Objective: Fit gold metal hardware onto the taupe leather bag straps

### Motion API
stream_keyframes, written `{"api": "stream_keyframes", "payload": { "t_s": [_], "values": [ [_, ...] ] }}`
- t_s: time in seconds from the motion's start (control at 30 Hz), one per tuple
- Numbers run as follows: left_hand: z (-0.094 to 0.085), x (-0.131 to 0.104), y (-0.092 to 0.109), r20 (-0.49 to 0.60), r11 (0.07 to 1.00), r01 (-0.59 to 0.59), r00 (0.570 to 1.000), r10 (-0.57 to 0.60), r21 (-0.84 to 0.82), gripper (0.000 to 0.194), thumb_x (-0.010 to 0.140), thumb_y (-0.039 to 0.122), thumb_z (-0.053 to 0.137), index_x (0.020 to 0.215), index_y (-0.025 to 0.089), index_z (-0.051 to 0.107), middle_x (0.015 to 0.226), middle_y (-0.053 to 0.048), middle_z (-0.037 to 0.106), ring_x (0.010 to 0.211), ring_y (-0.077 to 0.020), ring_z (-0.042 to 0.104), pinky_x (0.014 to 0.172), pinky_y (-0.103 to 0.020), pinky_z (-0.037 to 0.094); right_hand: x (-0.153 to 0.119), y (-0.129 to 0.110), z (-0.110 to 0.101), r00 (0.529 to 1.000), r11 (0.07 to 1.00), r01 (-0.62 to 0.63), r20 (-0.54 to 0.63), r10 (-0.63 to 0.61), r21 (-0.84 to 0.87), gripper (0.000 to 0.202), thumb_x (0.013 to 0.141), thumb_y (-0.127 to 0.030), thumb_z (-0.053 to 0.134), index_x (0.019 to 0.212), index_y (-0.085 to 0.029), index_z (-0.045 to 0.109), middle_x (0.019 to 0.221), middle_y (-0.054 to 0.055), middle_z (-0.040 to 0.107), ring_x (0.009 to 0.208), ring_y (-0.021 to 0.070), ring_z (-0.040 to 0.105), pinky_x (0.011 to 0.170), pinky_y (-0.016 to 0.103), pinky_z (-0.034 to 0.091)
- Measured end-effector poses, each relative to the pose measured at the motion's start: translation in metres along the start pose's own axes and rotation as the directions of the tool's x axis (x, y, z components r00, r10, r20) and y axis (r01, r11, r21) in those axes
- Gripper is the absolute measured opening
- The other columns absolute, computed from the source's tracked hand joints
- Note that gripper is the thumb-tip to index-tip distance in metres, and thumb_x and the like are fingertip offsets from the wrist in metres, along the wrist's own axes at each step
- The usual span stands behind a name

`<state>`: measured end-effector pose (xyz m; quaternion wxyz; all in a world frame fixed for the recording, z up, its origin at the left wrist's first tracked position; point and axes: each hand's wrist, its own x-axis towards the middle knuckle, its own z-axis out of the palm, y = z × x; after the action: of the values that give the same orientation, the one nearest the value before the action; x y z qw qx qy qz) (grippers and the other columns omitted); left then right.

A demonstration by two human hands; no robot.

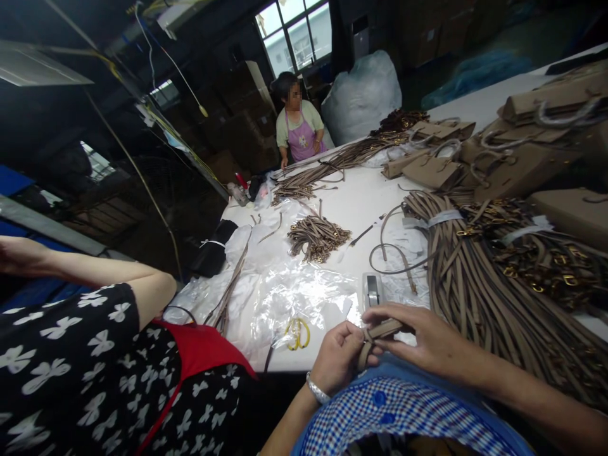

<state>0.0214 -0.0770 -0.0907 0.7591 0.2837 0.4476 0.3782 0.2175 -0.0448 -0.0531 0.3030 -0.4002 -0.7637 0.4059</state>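
Note:
A taupe leather strap [384, 329], looped near one end, is held between my two hands close to my body, at the table's front edge. My left hand [339, 354], with a silver bracelet at the wrist, pinches the loop. My right hand [422, 335] has its thumb and fingers on the strap's other side. Just beyond my fingers lies a grey-and-white device [372, 289], its kind unclear. Yellow-handled scissors [297, 334] rest left of my left hand on clear plastic. Further back sits a heap of short straps with gold buckles [318, 237].
Large bundles of long straps [456, 272] cover the right side, with taupe handbags [437, 171] behind them. A person in a black patterned top [95, 348] is close on my left. Another person in a purple apron [301, 139] is at the table's far side.

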Motion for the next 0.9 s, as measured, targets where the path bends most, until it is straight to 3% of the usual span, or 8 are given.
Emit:
{"api": "stream_keyframes", "payload": {
  "t_s": [0.2,0.33,0.53,0.7,0.83,0.9],
  "values": [
    [0.005,-0.001,-0.001,0.106,0.999,0.024,0.994,-0.02,-0.036,0.046,0.068,0.05,0.079,0.078,0.016,0.049,0.069,-0.002,0.067,0.053,-0.0093,0.06,0.053,-0.018,0.043,-0.002,0.0,-0.003,0.996,0.999,-0.031,0.082,0.03,0.018,0.039,0.078,-0.031,0.073,0.116,-0.024,0.066,0.106,0.003,0.073,0.096,0.0203,0.069,0.086,0.029,0.053],
    [0.0,-0.008,0.002,0.124,0.999,-0.037,0.992,0.035,0.013,0.036,0.077,0.043,0.073,0.076,0.015,0.052,0.1,-0.009,0.07,0.067,-0.0115,0.064,0.064,-0.022,0.047,-0.006,0.003,-0.012,0.993,0.999,0.019,0.115,-0.014,-0.043,0.038,0.077,-0.025,0.071,0.115,-0.023,0.064,0.104,0.003,0.073,0.092,0.0192,0.069,0.079,0.026,0.053],
    [-0.022,-0.028,0.012,0.002,0.99,-0.082,0.997,0.083,0.118,0.027,0.086,0.038,0.065,0.08,0.014,0.056,0.117,-0.015,0.067,0.09,-0.0211,0.068,0.085,-0.032,0.047,-0.011,-0.001,-0.025,0.996,0.998,0.05,0.078,-0.048,-0.029,0.038,0.076,-0.017,0.069,0.112,-0.023,0.061,0.096,-0.001,0.07,0.088,0.0158,0.067,0.08,0.024,0.051],
    [-0.038,-0.037,0.015,-0.116,0.996,-0.07,0.99,0.076,0.058,0.031,0.081,0.043,0.07,0.082,0.013,0.061,0.118,-0.017,0.067,0.09,-0.0244,0.069,0.09,-0.037,0.047,-0.01,-0.003,-0.022,0.991,0.994,0.043,0.122,-0.055,0.099,0.04,0.076,-0.015,0.068,0.114,-0.021,0.058,0.1,0.001,0.068,0.085,0.0138,0.067,0.078,0.021,0.053],
    [-0.048,-0.035,0.009,-0.227,0.993,-0.114,0.969,0.101,-0.043,0.037,0.073,0.046,0.077,0.082,0.013,0.063,0.118,-0.017,0.068,0.091,-0.0246,0.069,0.095,-0.04,0.046,-0.007,-0.003,-0.019,0.996,0.996,0.085,0.037,-0.085,0.014,0.043,0.077,-0.016,0.066,0.119,-0.022,0.059,0.102,0.002,0.069,0.078,0.0139,0.065,0.074,0.024,0.054],
    [-0.051,-0.031,0.006,-0.259,0.992,-0.126,0.958,0.122,0.003,0.038,0.075,0.048,0.074,0.086,0.013,0.065,0.116,-0.017,0.068,0.093,-0.0247,0.069,0.096,-0.042,0.045,-0.005,-0.004,-0.019,0.995,0.995,0.099,0.002,-0.1,0.013,0.045,0.079,-0.018,0.066,0.123,-0.023,0.058,0.103,0.003,0.07,0.078,0.0142,0.066,0.076,0.026,0.054]
  ]
}}
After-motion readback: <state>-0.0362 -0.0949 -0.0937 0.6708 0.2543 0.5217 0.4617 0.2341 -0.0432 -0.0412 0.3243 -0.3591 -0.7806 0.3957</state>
